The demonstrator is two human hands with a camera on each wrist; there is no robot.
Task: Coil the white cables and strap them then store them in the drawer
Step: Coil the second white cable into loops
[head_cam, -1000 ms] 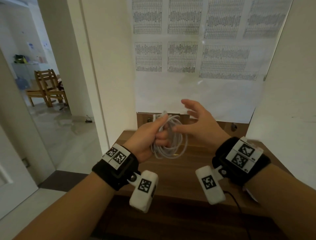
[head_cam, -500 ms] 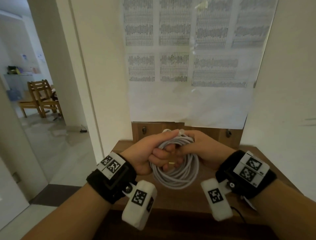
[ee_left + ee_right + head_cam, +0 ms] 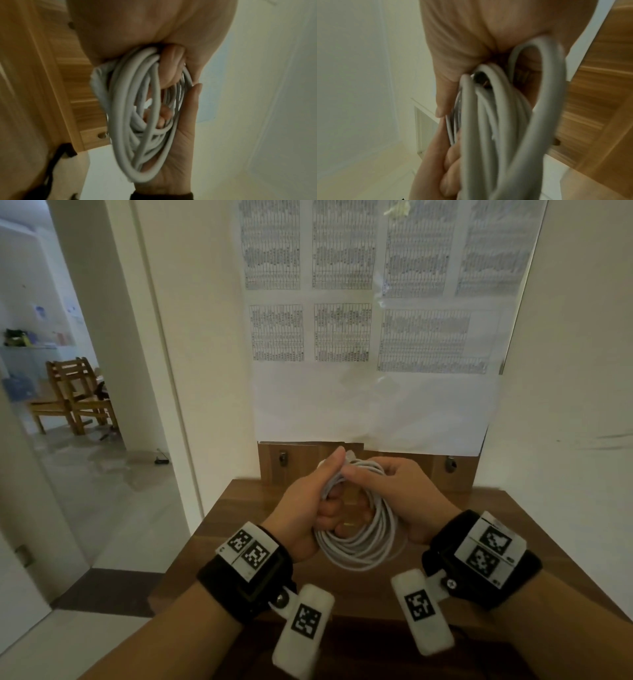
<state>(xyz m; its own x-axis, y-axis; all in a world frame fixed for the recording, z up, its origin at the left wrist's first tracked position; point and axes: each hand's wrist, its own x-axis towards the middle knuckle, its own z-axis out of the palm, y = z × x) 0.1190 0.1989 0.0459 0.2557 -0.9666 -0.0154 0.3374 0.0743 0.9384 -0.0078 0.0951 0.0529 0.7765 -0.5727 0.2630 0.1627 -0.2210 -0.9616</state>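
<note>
A coil of white cable (image 3: 363, 542) hangs between both hands above the wooden desk (image 3: 239, 508). My left hand (image 3: 308, 508) grips the coil's left side, its fingers curled through the loops and its thumb along the top. My right hand (image 3: 397, 491) holds the coil's upper right part, thumb and fingers closed over the strands. The left wrist view shows the coil (image 3: 145, 121) edge-on, with the right hand's palm (image 3: 180, 155) behind it. Several loops (image 3: 496, 121) fill the right wrist view, with left-hand fingers (image 3: 450, 169) curled below them. No strap or drawer is visible.
The desk stands in a narrow niche between white walls, with a wooden back panel (image 3: 455, 470) and printed sheets (image 3: 373, 337) above it. An open doorway on the left shows wooden chairs (image 3: 75, 395). A dark cord (image 3: 459, 630) lies near the desk's front edge.
My right hand, open and apart from the coil a second ago, has closed on its upper right part. The coil has sunk lower in view and hangs more rounded.
</note>
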